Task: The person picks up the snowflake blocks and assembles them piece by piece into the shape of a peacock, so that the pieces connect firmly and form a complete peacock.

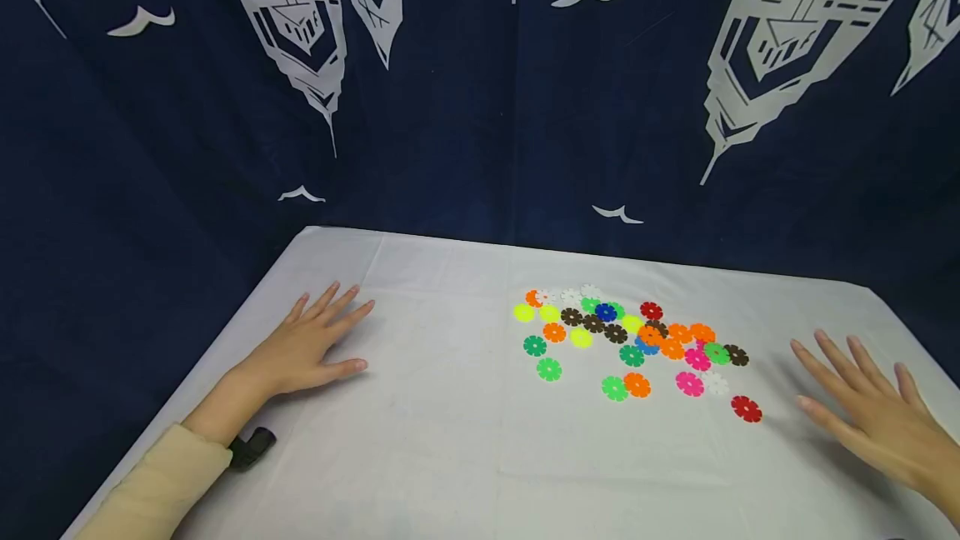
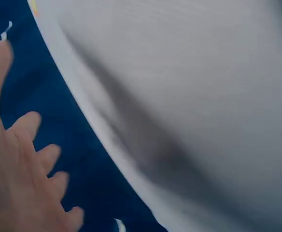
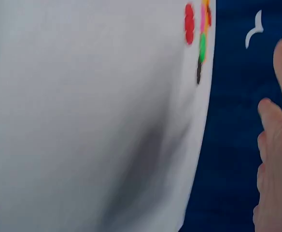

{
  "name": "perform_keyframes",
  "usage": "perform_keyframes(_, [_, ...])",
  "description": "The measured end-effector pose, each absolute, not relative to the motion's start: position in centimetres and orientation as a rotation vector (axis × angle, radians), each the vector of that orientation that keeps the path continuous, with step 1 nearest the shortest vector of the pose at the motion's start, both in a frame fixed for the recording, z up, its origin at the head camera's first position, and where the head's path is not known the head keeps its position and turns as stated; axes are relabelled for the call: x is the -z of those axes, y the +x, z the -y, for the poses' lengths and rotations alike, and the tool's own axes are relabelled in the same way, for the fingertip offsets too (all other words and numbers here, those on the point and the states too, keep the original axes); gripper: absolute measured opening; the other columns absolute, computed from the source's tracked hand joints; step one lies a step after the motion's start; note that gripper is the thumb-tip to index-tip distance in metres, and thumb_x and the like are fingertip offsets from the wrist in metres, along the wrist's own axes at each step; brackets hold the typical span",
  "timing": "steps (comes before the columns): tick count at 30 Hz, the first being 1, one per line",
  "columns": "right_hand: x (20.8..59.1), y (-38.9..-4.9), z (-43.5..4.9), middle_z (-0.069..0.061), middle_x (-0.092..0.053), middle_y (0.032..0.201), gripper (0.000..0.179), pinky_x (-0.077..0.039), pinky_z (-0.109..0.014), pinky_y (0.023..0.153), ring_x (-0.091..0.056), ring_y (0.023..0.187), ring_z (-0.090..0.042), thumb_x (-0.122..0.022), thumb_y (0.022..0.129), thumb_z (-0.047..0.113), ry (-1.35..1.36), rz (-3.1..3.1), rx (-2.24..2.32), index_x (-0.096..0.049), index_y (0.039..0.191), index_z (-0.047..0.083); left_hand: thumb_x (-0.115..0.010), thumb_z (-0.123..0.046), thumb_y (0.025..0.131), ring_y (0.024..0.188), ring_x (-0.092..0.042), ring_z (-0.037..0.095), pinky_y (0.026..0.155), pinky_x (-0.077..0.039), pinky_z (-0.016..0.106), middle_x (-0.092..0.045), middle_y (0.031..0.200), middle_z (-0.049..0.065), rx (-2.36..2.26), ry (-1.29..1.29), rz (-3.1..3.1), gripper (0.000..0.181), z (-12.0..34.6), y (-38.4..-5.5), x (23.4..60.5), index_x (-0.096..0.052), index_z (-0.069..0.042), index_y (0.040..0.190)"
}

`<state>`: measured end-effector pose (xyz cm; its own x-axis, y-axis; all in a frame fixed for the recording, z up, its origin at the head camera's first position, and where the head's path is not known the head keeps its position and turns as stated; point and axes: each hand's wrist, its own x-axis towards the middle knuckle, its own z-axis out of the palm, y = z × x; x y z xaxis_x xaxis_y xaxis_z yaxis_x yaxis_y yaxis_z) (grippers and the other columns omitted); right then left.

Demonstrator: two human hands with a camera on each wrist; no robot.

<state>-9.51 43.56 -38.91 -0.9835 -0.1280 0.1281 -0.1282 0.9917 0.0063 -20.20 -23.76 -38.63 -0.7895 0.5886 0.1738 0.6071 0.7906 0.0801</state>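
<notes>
White cloth covers the desk point(image 1: 450, 440), smooth but for faint fold lines, and it gives a plain ground against which the small plastic discs point(image 1: 633, 340) stand out sharply. They lie in a loose scatter right of centre, nearer the person's right hand point(image 1: 873, 419) than the left hand point(image 1: 307, 348). Each disc is flat and round with a notched, flower-like rim; the colours run through orange, yellow, green, pink, red, dark brown, blue and white. Some overlap in the thicker middle of the pile, while a few strays, such as a red disc point(image 1: 746, 409) at the near right, sit apart from the rest.

Neither grip holds anything. The left hand lies palm down on the cloth with fingers spread and straight, well apart from the discs, likely just resting there. The right hand hovers or rests low by the right edge, fingers extended and apart, near the red stray but not touching it; whether the palm meets the cloth cannot be told. A cream sleeve point(image 1: 161, 482) covers the left forearm, with a small black device point(image 1: 253, 446) at the wrist.

Dark blue fabric printed with white towers and birds point(image 1: 480, 107) hangs behind the desk. Both wrist views are blurred and show little beyond cloth, fabric and fingertips.
</notes>
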Motion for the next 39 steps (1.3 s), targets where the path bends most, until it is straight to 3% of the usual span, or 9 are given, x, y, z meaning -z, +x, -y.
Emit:
perform_keyframes(4, [37.3, -9.1, -41.4, -0.013, 0.007, 0.154, 0.078, 0.024, -0.054, 0.098, 0.017, 0.135, -0.037, -0.053, 0.093, 0.041, 0.259, 2.96, -0.081, -0.004, 0.151, 0.021, -0.056, -0.057, 0.086, 0.135, -0.024, 0.033, 0.105, -0.018, 0.057, -0.033, 0.146, 0.013, 0.366, -1.036, 2.885, 0.072, 22.1, -20.0, 37.5, -0.043, -0.013, 0.141])
perform_keyframes(8, [36.0, -9.4, -37.4, -0.023, -0.028, 0.145, 0.068, -0.016, -0.068, 0.098, -0.024, 0.127, -0.048, -0.06, 0.091, 0.032, 0.315, 2.903, -0.376, -0.028, 0.147, 0.011, -0.062, -0.042, 0.089, 0.128, -0.037, 0.026, 0.103, -0.031, 0.047, -0.046, 0.137, 0.008, 0.821, -1.182, 2.904, 0.058, 18.8, -20.3, 36.8, -0.051, -0.007, 0.134])
perform_keyframes(10, [35.9, -9.8, -35.2, -0.021, -0.044, 0.133, 0.056, -0.041, -0.062, 0.085, -0.043, 0.112, -0.042, -0.063, 0.091, 0.027, 0.334, 2.856, -0.57, -0.044, 0.139, 0.007, -0.062, -0.037, 0.09, 0.125, -0.041, 0.02, 0.102, -0.034, 0.043, -0.049, 0.135, 0.002, 1.066, -1.234, 2.885, 0.053, 16.6, -20.8, 36.8, -0.051, -0.008, 0.134])
perform_keyframes(12, [36.3, -10.4, -33.2, -0.016, -0.054, 0.122, 0.043, -0.051, -0.046, 0.079, -0.051, 0.105, -0.032, -0.062, 0.092, 0.023, 0.352, 2.816, -0.739, -0.054, 0.13, 0.006, -0.062, -0.032, 0.091, 0.122, -0.044, 0.017, 0.101, -0.035, 0.04, -0.051, 0.132, 0.0, 1.275, -1.28, 2.843, 0.049, 14.4, -21.4, 37.1, -0.052, -0.008, 0.133])
perform_keyframes(15, [37.6, -11.4, -31.1, -0.011, -0.061, 0.115, 0.03, -0.051, -0.023, 0.073, -0.057, 0.096, -0.016, -0.058, 0.094, 0.015, 0.428, 2.721, -1.018, -0.06, 0.122, 0.004, -0.061, -0.023, 0.093, 0.118, -0.048, 0.018, 0.099, -0.038, 0.036, -0.053, 0.131, 0.003, 1.554, -1.321, 2.767, 0.044, 11.2, -22.6, 38.0, -0.053, -0.006, 0.132])
perform_keyframes(17, [38.5, -12.0, -30.2, -0.01, -0.062, 0.114, 0.027, -0.049, -0.018, 0.076, -0.057, 0.098, -0.009, -0.054, 0.096, 0.012, 0.474, 2.666, -1.203, -0.061, 0.12, 0.002, -0.061, -0.018, 0.093, 0.117, -0.051, 0.02, 0.097, -0.041, 0.033, -0.054, 0.13, 0.006, 1.736, -1.325, 2.714, 0.042, 9.3, -23.3, 38.7, -0.053, -0.003, 0.131])
perform_keyframes(24, [41.0, -13.1, -29.3, -0.015, -0.064, 0.105, 0.027, -0.053, -0.025, 0.068, -0.061, 0.086, -0.016, -0.058, 0.094, 0.014, 0.351, 2.607, -1.495, -0.062, 0.116, -0.002, -0.06, -0.011, 0.092, 0.097, -0.059, 0.018, 0.081, -0.05, 0.031, -0.057, 0.124, 0.01, 1.972, -1.278, 2.665, 0.037, 4.9, -24.7, 40.3, -0.056, 0.0, 0.127])
perform_keyframes(29, [41.8, -13.2, -29.1, -0.003, -0.061, 0.086, 0.024, -0.044, -0.02, 0.057, -0.05, 0.071, -0.013, -0.069, 0.086, 0.011, 0.291, 2.707, -1.201, -0.068, 0.108, 0.004, -0.07, -0.015, 0.085, 0.081, -0.049, 0.015, 0.069, -0.042, 0.022, -0.06, 0.103, 0.006, 1.657, -1.178, 2.774, 0.035, 2.8, -25.0, 40.8, -0.064, -0.002, 0.118])
perform_keyframes(39, [42.3, -13.5, -28.5, 0.003, -0.048, 0.073, 0.027, -0.035, -0.023, 0.05, -0.042, 0.063, -0.011, -0.078, 0.073, 0.002, 0.379, 2.709, -0.964, -0.07, 0.098, 0.007, -0.079, -0.026, 0.076, 0.082, -0.047, 0.011, 0.071, -0.041, 0.023, -0.05, 0.085, -0.006, 1.112, -1.013, 2.933, 0.028, 0.8, -24.6, 41.5, -0.069, -0.015, 0.101])
